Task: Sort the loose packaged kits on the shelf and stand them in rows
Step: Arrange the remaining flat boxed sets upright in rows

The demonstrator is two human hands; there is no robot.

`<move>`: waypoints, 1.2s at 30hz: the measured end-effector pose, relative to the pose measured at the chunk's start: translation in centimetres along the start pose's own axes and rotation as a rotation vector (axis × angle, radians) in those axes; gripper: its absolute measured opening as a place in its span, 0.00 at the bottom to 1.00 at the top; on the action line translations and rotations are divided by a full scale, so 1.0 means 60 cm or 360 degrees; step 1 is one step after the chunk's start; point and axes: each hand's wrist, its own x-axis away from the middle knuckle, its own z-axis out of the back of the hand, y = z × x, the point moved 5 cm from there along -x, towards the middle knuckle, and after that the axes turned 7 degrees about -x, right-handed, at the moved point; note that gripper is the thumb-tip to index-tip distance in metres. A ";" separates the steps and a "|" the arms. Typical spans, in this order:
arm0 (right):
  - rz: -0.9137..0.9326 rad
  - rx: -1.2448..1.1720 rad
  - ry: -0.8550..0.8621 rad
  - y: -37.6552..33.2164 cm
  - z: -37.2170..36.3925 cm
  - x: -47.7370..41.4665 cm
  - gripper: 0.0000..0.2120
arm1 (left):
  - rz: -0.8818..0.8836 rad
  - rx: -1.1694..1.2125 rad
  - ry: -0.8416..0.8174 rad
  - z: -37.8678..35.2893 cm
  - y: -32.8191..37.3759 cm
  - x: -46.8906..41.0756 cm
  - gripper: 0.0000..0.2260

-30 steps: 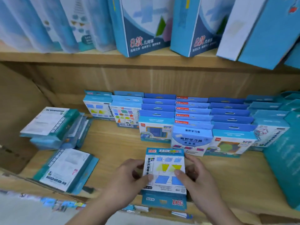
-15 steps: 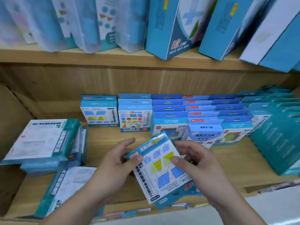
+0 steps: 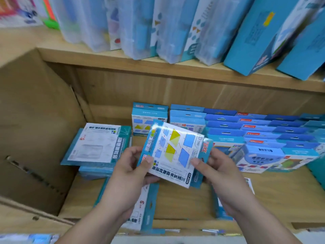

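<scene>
Glossy film-wrapped card is being held tilted at the centre of the frame, above the shelf (image 3: 184, 203): the kit (image 3: 173, 152) is being pinched by both hands, the left hand (image 3: 130, 168) at its lower left edge, the right hand (image 3: 223, 171) at its right edge. It is being judged light, fairly stiff and slippery, so opposite edges are being favoured.

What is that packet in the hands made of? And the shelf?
The packet looks like printed card, probably under clear glossy plastic film, since light glares off its top edge. The shelf looks like pale matt wood or wood-look board, with faint grain lines.
</scene>
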 end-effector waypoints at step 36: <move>0.1053 0.2342 -0.0146 -0.070 -0.203 -0.263 0.28 | -0.0728 -0.2247 0.0447 0.164 0.046 -0.066 0.31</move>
